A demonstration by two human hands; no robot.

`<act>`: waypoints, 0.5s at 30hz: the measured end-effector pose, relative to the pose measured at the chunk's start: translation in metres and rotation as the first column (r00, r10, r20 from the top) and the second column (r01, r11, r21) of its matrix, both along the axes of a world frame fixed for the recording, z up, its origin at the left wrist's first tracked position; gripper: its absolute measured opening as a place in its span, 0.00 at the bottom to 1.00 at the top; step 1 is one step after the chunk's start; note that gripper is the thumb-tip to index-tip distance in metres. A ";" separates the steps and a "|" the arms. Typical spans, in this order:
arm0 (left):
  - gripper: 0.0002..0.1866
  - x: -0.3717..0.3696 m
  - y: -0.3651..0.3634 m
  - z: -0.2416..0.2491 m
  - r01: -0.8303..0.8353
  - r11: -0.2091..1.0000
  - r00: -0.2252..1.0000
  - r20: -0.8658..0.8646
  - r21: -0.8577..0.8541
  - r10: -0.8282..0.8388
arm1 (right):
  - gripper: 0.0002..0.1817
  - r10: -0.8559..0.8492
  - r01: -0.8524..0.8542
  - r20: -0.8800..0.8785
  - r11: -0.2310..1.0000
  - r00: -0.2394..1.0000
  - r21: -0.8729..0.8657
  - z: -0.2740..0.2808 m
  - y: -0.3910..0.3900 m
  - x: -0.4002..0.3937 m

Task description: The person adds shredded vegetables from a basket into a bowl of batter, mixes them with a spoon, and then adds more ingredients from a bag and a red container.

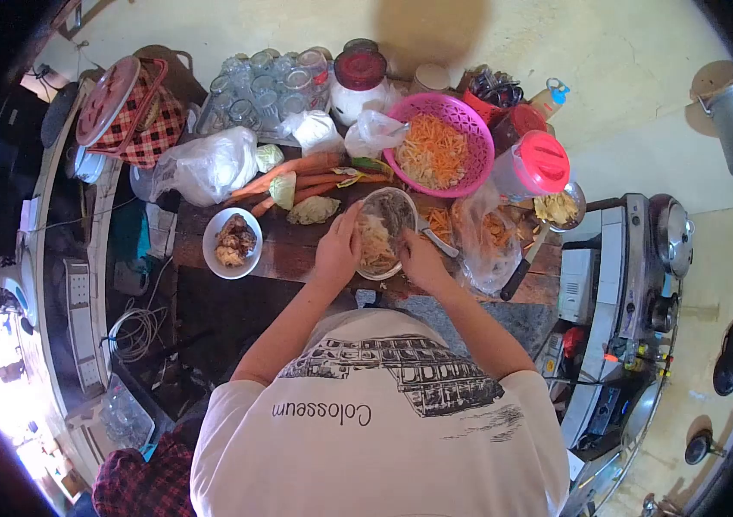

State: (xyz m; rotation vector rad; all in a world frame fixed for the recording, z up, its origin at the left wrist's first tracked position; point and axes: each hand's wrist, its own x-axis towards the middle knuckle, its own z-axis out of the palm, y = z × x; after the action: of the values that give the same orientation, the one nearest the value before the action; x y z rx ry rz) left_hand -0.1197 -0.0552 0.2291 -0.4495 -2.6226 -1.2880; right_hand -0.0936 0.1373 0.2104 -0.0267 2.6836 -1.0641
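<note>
Two hands on one white bowl (377,276), right at the front edge of the wooden surface (289,258), and here we are, mid-job! My left hand (342,246) curls round the left side, gripping the rim. My right hand (421,260) is bent in at the right edge, fingertips over the inside; whether they pinch anything, I can't tell. Pale shreds (375,246) fill the near half, something greyish and glassy (396,209) the far half, noodles or film, hard to say. I'd call this step handling the bowl's contents, and the next move wants a firm left grip and a light right hand, nothing over the side. Just beyond sits the pink colander (484,142), heaped with orange and pale shreds. Off to the left, a bowl of brown mince (233,241); between them, whole carrots (325,162). And over right, mind that black-handled knife (517,280) near the edge!
</note>
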 end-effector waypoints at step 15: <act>0.25 0.004 -0.005 -0.004 -0.033 0.998 0.996 -0.086 0.047 0.036 | 0.11 0.170 -0.109 -0.137 0.924 0.976 0.366 -0.007 0.007 0.013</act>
State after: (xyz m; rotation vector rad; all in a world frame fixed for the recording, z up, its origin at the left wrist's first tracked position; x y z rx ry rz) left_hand -0.1152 -0.0600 0.2253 -0.4406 -2.5140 -1.2847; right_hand -0.0805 0.1445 0.2038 -0.2463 2.9313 -0.5414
